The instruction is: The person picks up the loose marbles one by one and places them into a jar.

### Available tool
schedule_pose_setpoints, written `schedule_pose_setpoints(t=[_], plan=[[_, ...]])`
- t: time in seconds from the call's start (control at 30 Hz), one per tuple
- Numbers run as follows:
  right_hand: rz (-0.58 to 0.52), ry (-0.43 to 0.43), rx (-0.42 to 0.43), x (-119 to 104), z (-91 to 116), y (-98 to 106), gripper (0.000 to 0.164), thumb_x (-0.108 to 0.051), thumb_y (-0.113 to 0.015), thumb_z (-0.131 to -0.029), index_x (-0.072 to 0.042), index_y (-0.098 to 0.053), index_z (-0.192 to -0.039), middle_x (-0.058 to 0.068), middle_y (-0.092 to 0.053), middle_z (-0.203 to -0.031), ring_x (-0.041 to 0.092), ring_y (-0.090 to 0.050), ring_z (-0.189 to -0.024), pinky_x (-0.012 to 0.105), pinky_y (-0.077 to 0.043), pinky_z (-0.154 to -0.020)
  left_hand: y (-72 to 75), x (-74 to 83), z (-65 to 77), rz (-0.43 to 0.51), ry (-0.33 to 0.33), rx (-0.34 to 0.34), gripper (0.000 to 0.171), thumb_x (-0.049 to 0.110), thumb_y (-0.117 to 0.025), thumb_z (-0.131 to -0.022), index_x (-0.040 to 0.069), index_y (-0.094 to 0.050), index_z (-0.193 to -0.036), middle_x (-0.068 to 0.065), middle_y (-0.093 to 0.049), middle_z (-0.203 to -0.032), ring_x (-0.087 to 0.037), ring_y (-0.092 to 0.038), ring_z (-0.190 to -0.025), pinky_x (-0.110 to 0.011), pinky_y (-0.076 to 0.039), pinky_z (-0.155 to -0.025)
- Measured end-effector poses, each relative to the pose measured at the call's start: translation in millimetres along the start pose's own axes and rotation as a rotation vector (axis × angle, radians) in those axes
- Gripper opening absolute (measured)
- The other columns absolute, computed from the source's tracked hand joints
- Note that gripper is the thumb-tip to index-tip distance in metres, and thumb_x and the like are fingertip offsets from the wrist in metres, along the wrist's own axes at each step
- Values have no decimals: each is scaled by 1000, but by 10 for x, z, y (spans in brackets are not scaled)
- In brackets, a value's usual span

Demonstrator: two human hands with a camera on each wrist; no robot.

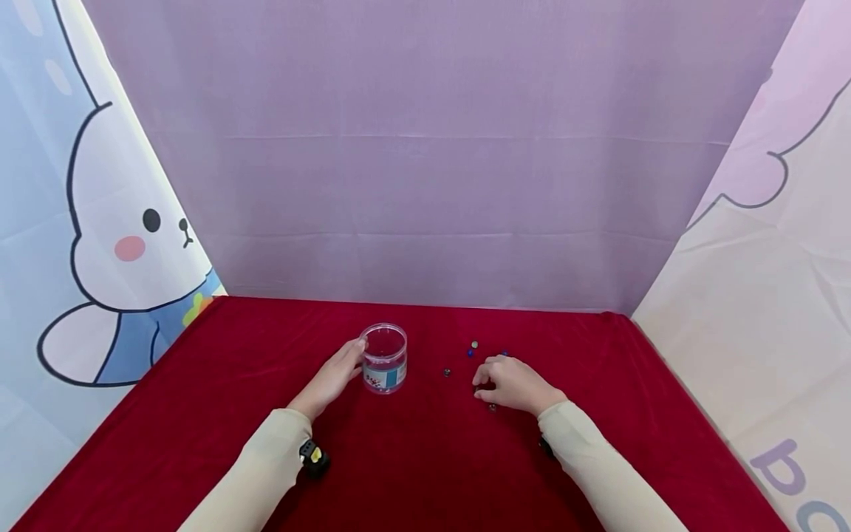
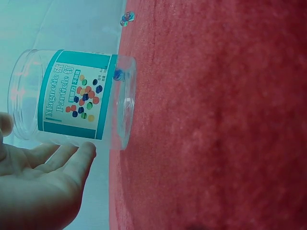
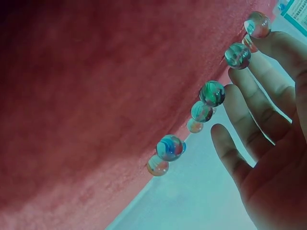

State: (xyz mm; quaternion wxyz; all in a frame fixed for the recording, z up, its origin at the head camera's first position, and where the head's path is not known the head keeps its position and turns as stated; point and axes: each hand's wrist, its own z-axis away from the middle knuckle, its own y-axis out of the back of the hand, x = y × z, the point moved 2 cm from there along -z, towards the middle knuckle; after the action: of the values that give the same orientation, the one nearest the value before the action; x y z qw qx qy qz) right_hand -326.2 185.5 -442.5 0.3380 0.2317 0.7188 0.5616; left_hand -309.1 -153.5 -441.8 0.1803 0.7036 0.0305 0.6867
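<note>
A clear plastic jar [image 1: 384, 362] with a teal and white label stands upright and lidless on red cloth. My left hand [image 1: 334, 377] rests against its left side, and in the left wrist view its extended fingers [image 2: 79, 160] touch the wall. Something blue [image 2: 118, 74] shows through the jar's base; whether it is inside or behind, I cannot tell. My right hand [image 1: 515, 384] is low among glass marbles, thumb and forefinger apart and slightly bent. In the right wrist view a marble [image 3: 257, 25] sits at the thumb tip; the other fingers spread beside a green marble [image 3: 212, 93].
More marbles lie scattered right of the jar, including a dark one [image 1: 447, 372], a pale one [image 1: 474, 344] and a brownish one [image 1: 493, 407] near the right hand. Red cloth [image 1: 412, 458] covers the table. A purple curtain [image 1: 425, 185] hangs behind it.
</note>
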Motion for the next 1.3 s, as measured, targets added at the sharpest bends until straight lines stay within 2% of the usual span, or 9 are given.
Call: schedule_pose_setpoints(t=[0.27,0.73,1.3], plan=[[14,3,2,2,-2,-5,12,-22,-79,-88,-17,-77,-98,-7,-67,-94,10,-59,-86,31,-54,-81,0,-19,-5,-1,1,4,66,43,-33,-110,0,-19,-158,-22,-27,-160,-42,-30,-144,-52,-29,-116],[9,21,42,-11,-47,41,11,-22,-79,-88,-17,-76,-97,-7,-65,-90,11,-58,-84,28,-55,-76,5,-14,-13,-8,-8,7,67,43,-33,-110,-2,-19,-157,-23,-26,-160,-42,-30,-144,-51,-30,-116],[-26,43,84,-89,-102,180,13,-18,-78,-89,-13,-76,-100,-5,-68,-90,15,-64,-85,26,-55,-76,0,-22,-12,-8,2,8,68,45,-33,-109,-1,-19,-158,-22,-26,-160,-41,-29,-145,-52,-29,-116]])
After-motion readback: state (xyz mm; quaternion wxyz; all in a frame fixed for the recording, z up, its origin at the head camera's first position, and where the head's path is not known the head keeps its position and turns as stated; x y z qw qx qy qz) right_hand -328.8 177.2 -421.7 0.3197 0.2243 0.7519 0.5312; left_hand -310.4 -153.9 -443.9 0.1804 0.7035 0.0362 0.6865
